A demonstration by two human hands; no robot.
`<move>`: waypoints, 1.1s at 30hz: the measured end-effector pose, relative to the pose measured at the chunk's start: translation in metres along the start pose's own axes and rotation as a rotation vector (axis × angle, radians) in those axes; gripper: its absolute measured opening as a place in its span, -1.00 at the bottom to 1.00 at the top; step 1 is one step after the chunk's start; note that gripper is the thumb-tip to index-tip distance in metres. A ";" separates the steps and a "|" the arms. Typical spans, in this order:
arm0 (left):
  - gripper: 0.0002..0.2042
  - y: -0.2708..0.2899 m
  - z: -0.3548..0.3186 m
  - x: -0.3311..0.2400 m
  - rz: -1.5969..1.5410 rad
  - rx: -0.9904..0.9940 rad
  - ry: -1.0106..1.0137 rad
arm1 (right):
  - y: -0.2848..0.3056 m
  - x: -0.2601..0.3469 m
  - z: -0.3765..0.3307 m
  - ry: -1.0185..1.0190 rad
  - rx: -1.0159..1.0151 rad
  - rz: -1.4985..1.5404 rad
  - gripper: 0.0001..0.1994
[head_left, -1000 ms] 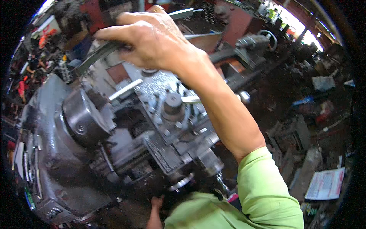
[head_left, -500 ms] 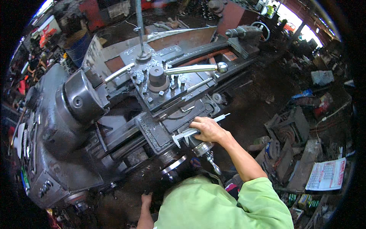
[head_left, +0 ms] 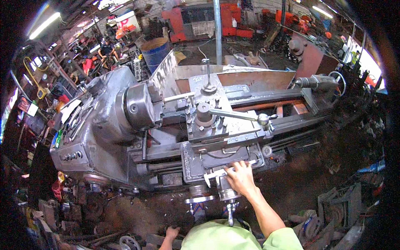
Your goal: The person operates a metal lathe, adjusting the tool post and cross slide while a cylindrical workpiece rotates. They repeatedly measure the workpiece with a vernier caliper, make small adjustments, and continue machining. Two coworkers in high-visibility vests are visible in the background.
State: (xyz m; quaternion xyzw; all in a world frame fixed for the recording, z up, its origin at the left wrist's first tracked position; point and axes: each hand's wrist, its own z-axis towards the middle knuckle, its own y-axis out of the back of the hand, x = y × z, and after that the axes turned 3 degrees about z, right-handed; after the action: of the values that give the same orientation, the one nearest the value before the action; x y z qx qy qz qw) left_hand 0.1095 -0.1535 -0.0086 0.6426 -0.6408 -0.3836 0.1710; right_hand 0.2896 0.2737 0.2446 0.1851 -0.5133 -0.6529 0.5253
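Observation:
My right hand point(head_left: 241, 177) is closed on a metal vernier caliper point(head_left: 213, 174), over the front of the lathe carriage point(head_left: 192, 162). The caliper's jaws point left and its thin end sticks out to the right. Just below that hand is a crank handle point(head_left: 230, 210); a handwheel point(head_left: 199, 199) sits to its left. Low in the picture, my left hand point(head_left: 172, 231) hangs away from the machine, its fingers too small to read. Farther back, the chuck point(head_left: 139, 106) faces a bright metal rod point(head_left: 177, 98) beside the tool post point(head_left: 204, 114) with its long lever point(head_left: 235, 114).
The tailstock point(head_left: 318, 82) stands at the far right of the bed. Tools lie on the headstock point(head_left: 110, 137). Behind the lathe are a blue drum point(head_left: 155, 54) and an upright pole point(head_left: 218, 33). Scrap metal point(head_left: 339, 208) litters the floor at right. A person point(head_left: 107, 51) is at the far left.
My view has tilted up and turned, bringing more of the workshop into sight. My right hand still has the caliper over the carriage front. My left hand stays low.

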 end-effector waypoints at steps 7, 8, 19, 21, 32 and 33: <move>-0.36 -0.021 -0.061 0.028 -0.051 0.126 0.081 | 0.013 -0.153 -0.068 -0.736 -0.562 0.077 -0.84; -0.36 -0.024 -0.074 0.027 -0.091 0.161 0.114 | 0.006 -0.181 -0.081 -0.891 -0.445 0.035 -0.79; -0.47 -0.009 -0.120 0.000 -0.119 -0.012 0.126 | -0.048 -0.302 -0.076 -1.273 -0.048 0.412 -0.54; -0.56 -0.002 -0.116 0.001 -0.024 -0.085 0.132 | -0.047 -0.299 -0.074 -1.341 -0.002 0.358 -0.55; -0.76 0.178 -0.053 -0.134 -0.428 -0.833 -0.490 | -0.040 -0.173 -0.156 -1.100 -0.130 0.401 -0.48; -0.76 0.211 -0.049 -0.151 -0.467 -0.898 -0.562 | -0.029 -0.142 -0.157 -1.063 -0.051 0.479 -0.52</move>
State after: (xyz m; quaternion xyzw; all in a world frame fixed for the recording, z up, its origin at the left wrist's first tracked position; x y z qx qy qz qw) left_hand 0.0158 -0.0478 0.2152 0.5049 -0.2774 -0.8014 0.1610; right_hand 0.4521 0.3214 0.1139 -0.3021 -0.7182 -0.5311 0.3329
